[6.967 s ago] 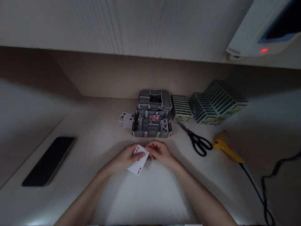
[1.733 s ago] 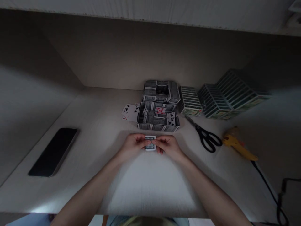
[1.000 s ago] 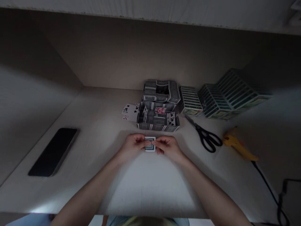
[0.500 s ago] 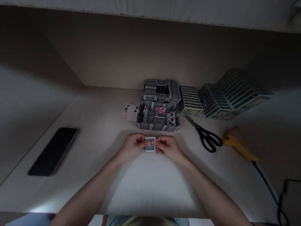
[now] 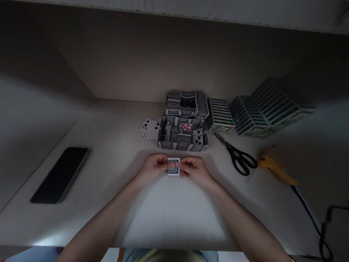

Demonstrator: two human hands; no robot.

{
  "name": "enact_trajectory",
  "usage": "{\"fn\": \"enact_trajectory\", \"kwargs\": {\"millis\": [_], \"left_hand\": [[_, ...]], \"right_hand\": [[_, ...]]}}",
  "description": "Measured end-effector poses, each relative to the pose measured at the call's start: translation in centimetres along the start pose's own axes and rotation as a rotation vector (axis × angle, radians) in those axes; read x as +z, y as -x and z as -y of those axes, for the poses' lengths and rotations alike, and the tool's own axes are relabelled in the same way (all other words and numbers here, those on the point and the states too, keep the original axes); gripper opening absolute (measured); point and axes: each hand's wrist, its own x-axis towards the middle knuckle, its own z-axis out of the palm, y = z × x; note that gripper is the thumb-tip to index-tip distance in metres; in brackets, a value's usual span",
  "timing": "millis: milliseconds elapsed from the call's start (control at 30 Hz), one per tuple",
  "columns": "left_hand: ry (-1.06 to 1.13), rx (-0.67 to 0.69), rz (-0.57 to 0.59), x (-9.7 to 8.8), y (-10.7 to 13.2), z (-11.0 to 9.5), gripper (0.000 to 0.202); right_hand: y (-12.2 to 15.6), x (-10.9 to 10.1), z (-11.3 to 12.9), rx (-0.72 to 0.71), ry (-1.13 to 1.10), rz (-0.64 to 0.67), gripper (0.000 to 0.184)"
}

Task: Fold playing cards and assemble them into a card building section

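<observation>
Both hands hold a small playing card (image 5: 173, 171), patterned back facing up, just in front of the open box. Whether one card or several lie together there, I cannot tell. My left hand (image 5: 154, 166) pinches its left edge, thumb on top. From the right, my right hand (image 5: 196, 169) grips the other edge, its thumb near the left one. Beyond them stands an open box (image 5: 182, 146) built from playing cards, with a red-heart card (image 5: 185, 126) and a black-club card (image 5: 198, 136) inside. Loose face-up cards (image 5: 150, 128) lie at the box's left.
Behind the open box is another card-built box (image 5: 173, 103) with a square opening. Stacked card packs (image 5: 220, 112) and larger packs (image 5: 272, 109) stand right. Black-handled scissors (image 5: 241, 159) and a yellow glue gun (image 5: 278, 169) with a cord lie nearer. A phone (image 5: 60, 175) rests left.
The hands keep nearly the same grip on the card. The whole view has shifted very slightly; the objects on the table stay in place.
</observation>
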Motion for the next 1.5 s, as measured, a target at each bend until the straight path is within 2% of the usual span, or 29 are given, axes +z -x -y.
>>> {"fn": "enact_trajectory", "kwargs": {"millis": [167,333,567,1167,1500], "left_hand": [[0.094,0.013,0.005,0.3,0.2,-0.4,0.03],[0.052,0.076,-0.086,1.0,0.4,-0.3,0.03],[0.047,0.079,-0.147,1.6,0.6,-0.4,0.029],[0.05,0.091,-0.164,1.8,0.8,-0.1,0.028],[-0.068,0.155,-0.146,1.8,0.9,0.4,0.033]], "right_hand": [[0.1,-0.1,0.3,-0.007,-0.029,0.014,0.031],[0.2,-0.1,0.6,0.006,-0.059,0.005,0.032],[0.1,-0.1,0.6,0.017,-0.112,0.001,0.032],[0.2,-0.1,0.4,0.02,-0.107,0.001,0.025],[0.1,-0.2,0.5,0.022,-0.12,0.015,0.026]]}}
